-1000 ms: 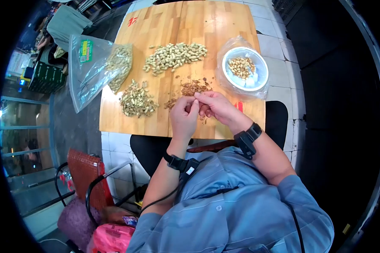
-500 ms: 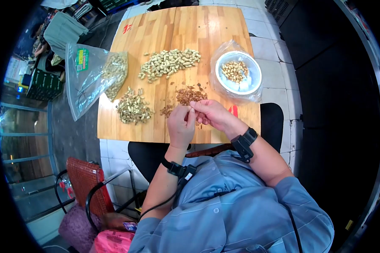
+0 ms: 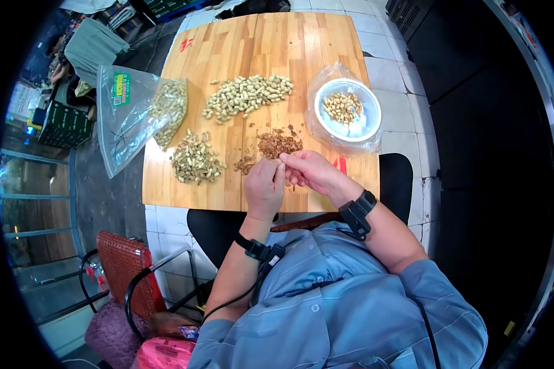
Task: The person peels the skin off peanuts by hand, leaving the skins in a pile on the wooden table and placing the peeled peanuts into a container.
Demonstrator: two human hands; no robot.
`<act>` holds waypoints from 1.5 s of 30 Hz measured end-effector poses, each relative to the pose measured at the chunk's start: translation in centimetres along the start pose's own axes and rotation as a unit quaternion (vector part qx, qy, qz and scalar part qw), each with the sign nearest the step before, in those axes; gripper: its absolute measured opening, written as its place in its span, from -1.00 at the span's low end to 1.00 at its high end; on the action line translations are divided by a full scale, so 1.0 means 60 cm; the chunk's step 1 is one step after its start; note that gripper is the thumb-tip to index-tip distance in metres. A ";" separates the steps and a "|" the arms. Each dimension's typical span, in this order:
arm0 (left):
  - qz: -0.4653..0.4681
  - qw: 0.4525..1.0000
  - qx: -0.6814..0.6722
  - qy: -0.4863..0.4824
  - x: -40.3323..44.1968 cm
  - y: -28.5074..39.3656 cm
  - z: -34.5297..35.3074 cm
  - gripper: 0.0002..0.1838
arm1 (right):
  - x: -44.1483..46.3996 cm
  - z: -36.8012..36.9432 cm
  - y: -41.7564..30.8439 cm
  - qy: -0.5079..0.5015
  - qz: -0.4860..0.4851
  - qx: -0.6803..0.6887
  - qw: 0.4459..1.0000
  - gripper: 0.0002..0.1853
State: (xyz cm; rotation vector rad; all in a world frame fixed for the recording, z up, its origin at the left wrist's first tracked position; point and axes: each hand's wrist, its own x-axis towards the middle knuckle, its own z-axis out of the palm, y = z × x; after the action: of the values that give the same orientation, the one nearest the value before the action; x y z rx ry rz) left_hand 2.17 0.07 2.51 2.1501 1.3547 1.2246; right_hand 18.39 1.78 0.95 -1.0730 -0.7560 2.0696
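My left hand [image 3: 264,188] and my right hand [image 3: 311,171] meet fingertip to fingertip above the near edge of the wooden table [image 3: 289,46]. Both are pinched closed; whatever sits between the fingers is too small to make out. Just beyond them lies a pile of reddish-brown skins [image 3: 279,142], with a smaller patch [image 3: 245,164] to its left. Farther back is a heap of unshelled peanuts [image 3: 247,95]. Shells [image 3: 195,158] are piled at the left. A white bowl [image 3: 373,117] in clear plastic holds peeled kernels [image 3: 342,108] at the right.
A clear bag [image 3: 124,111] of peanuts hangs over the table's left edge. A brown woven chair [image 3: 124,265] stands at lower left, beside a purple cushion [image 3: 114,332] and a pink bag [image 3: 165,353]. A black stool [image 3: 396,184] is at the right edge.
The view has shifted, so the table and piles appear lower and slightly left than a second ago. My hands remain together, with only small finger movements.
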 end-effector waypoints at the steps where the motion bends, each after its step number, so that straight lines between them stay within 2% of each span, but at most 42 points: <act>1: 0.003 1.000 0.006 0.001 0.001 0.000 -0.001 -0.97 | 0.000 0.000 0.001 0.005 0.002 -0.001 1.000 -0.63; 6: 0.010 0.999 0.029 0.009 0.002 0.002 -0.005 -0.97 | 0.001 0.001 0.004 0.014 -0.005 0.000 1.000 -0.64; 12: -0.050 0.999 0.009 0.018 -0.003 0.000 -0.001 -0.96 | 0.004 0.001 0.004 -0.005 -0.027 0.010 1.000 -0.69; 21: -0.042 0.998 -0.014 0.035 -0.006 -0.003 -0.004 -0.92 | 0.006 0.000 0.005 -0.005 -0.034 0.010 0.999 -0.74; 28: -0.072 0.996 -0.027 0.049 -0.010 -0.011 -0.001 -0.93 | 0.001 0.012 0.003 0.011 -0.036 0.013 0.999 -0.77; 33: -0.064 0.997 -0.012 0.038 -0.011 -0.012 -0.003 -0.93 | 0.000 0.016 -0.003 0.023 -0.045 -0.030 0.998 -0.78; 36: -0.123 0.990 -0.060 0.042 -0.016 -0.006 0.001 -0.93 | 0.000 0.010 -0.009 0.044 -0.071 -0.069 0.994 -0.79; 39: -0.301 0.915 -0.261 0.058 -0.036 -0.041 0.024 -0.90 | 0.000 -0.002 -0.033 0.101 -0.096 -0.113 0.984 -0.80; 42: -0.399 0.810 -0.428 0.040 -0.041 -0.063 0.019 -0.85 | -0.009 -0.031 -0.095 0.166 -0.142 -0.149 0.965 -0.80; 45: -0.436 0.779 -0.449 0.043 -0.037 -0.056 0.012 -0.84 | 0.003 -0.090 -0.144 0.221 -0.197 -0.161 0.941 -0.82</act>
State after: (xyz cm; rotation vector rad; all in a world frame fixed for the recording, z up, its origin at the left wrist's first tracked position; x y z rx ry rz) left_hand 0.43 -0.01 -1.18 0.6632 1.1724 1.1677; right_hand 25.52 8.10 4.60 -1.3714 -0.9976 1.3300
